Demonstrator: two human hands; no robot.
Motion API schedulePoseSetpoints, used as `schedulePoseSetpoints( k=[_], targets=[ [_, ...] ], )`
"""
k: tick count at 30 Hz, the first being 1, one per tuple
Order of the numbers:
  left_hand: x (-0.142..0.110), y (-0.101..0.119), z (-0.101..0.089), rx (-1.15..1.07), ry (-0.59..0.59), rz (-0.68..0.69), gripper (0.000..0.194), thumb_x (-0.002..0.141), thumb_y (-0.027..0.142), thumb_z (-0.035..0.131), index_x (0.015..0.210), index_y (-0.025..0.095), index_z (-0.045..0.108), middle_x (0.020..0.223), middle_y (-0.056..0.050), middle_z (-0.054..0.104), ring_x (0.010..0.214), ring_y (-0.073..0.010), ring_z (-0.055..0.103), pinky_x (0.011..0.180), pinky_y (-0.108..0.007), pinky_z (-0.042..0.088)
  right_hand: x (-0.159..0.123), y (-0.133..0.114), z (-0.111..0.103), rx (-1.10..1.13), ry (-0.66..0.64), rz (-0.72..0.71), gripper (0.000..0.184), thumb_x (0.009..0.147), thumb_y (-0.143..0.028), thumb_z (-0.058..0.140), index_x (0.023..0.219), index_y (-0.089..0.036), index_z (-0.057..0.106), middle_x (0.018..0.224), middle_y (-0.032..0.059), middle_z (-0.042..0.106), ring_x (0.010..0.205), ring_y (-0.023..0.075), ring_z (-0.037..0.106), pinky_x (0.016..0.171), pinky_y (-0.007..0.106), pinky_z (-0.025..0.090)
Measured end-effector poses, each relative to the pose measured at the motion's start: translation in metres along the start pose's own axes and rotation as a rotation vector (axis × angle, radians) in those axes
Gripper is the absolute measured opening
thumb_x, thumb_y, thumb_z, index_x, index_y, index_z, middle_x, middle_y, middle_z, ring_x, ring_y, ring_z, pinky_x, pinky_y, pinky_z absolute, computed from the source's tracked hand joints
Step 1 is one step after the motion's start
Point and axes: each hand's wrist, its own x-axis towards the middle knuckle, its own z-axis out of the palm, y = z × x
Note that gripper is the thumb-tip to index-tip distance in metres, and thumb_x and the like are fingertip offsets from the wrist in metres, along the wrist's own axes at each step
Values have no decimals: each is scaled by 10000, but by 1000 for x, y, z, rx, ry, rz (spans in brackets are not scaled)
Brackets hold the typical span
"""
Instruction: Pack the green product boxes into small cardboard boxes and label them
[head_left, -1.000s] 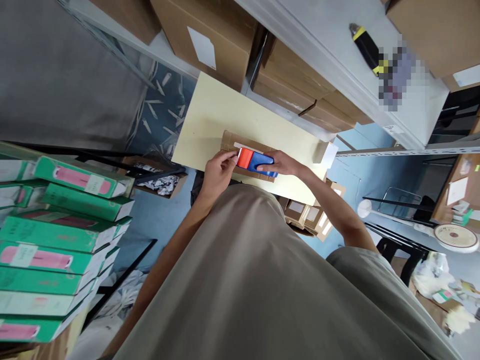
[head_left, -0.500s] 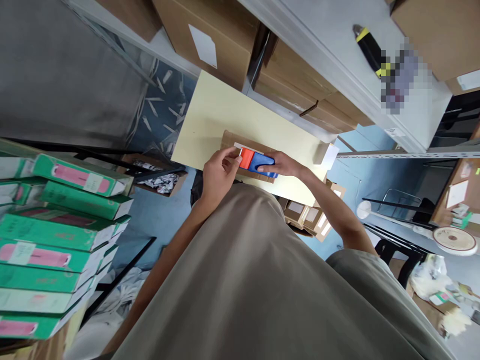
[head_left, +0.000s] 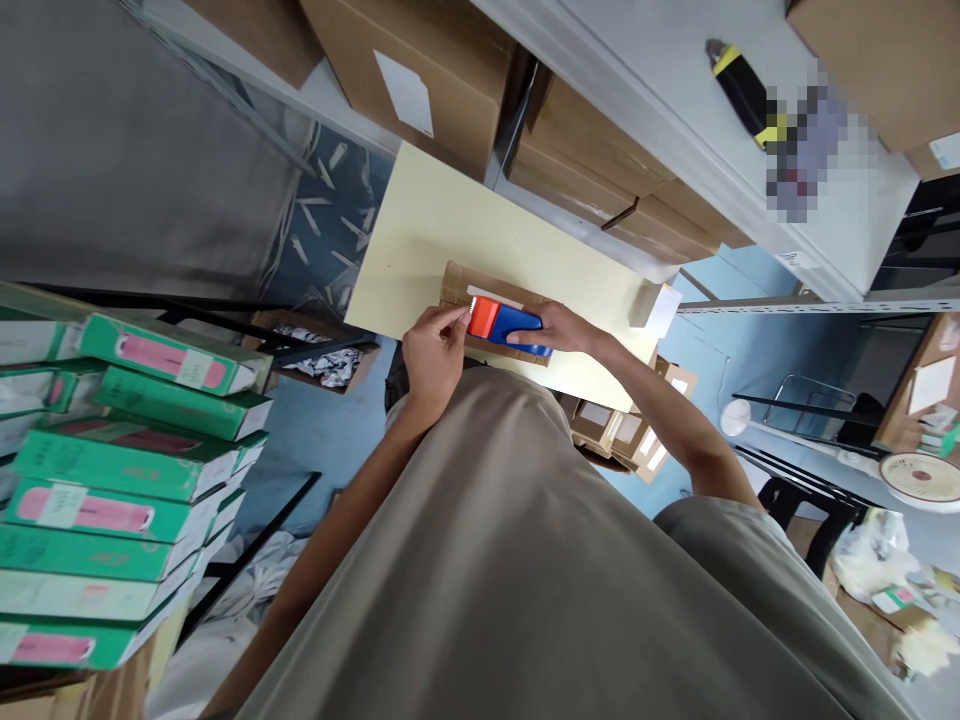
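My right hand (head_left: 559, 327) is wrapped round the blue handle of a red and blue tape dispenser (head_left: 491, 320). The dispenser's white toothed edge points left, toward my left hand (head_left: 435, 350). Thumb and forefinger of that hand are pinched together right at the toothed edge; what lies between them is too small to make out. Beneath the dispenser a brown cardboard box (head_left: 465, 278) lies on the pale yellow tabletop (head_left: 442, 215), partly covered by the dispenser and my hands.
A small white box (head_left: 654, 308) stands at the table's right end. Large cartons (head_left: 442, 90) sit on shelving behind. Black and yellow cutters (head_left: 742, 90) lie on the upper shelf. Green boxes (head_left: 112, 460) are stacked at left. A carton of scraps (head_left: 322, 360) is on the floor.
The tape dispenser has shifted slightly left in view. My left hand has moved slightly left too, and its fingers are closer together, pinched at the toothed edge.
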Motion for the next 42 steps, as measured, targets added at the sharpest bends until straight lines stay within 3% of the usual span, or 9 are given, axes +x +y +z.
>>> schedulePoseSetpoints(
  k=[5, 12, 17, 22, 27, 33, 42],
  targets=[
    [2, -5, 2, -75, -19, -43, 278, 1078, 356, 645, 1145, 232, 885, 1199, -91, 848, 1113, -279, 775, 1056, -416, 590, 1, 1, 0, -20, -1, 21, 683, 908, -884, 727, 828, -217, 604, 739, -19, 616, 718, 158, 580, 686, 296, 395],
    [17, -21, -4, -276, -88, -207, 472, 1013, 649, 730, 1051, 195, 854, 1022, -90, 847, 978, -255, 750, 858, -336, 603, -4, 1, -5, 11, -29, -8, 707, 906, -910, 709, 842, -212, 613, 756, -12, 608, 734, 163, 574, 702, 300, 416],
    [30, -30, 10, -335, -63, -287, 307, 898, 476, 858, 978, 180, 849, 985, -82, 838, 935, -237, 745, 859, -336, 602, -3, -4, -10, 20, -69, 4, 734, 885, -938, 708, 830, -213, 609, 757, -10, 616, 743, 168, 584, 695, 300, 415],
    [31, -29, 20, -353, 18, -348, 204, 864, 378, 817, 929, 188, 852, 934, -69, 842, 888, -229, 738, 824, -334, 600, 0, -13, -10, -48, -96, 54, 754, 922, -959, 641, 839, -211, 607, 776, 7, 649, 760, 178, 616, 728, 306, 426],
    [32, -36, 9, -305, 26, -360, 234, 858, 405, 814, 955, 196, 855, 915, -58, 831, 835, -210, 711, 778, -322, 575, 4, -21, -7, -54, -121, 93, 760, 920, -965, 635, 871, -206, 639, 802, 22, 686, 768, 179, 637, 710, 301, 436],
    [51, -54, -11, -299, 45, -384, 260, 827, 422, 860, 939, 188, 840, 880, -50, 806, 759, -179, 663, 723, -299, 559, 12, -35, -9, 6, -143, 169, 715, 948, -916, 663, 888, -204, 670, 774, 25, 719, 720, 180, 661, 686, 303, 474],
    [66, -77, -19, -586, 13, -591, 269, 783, 360, 919, 865, 169, 749, 829, -25, 734, 785, -143, 679, 813, -318, 668, 13, -54, -20, -78, -201, 334, 679, 940, -880, 671, 813, -213, 663, 745, 44, 721, 715, 195, 656, 676, 332, 446]
  ],
)
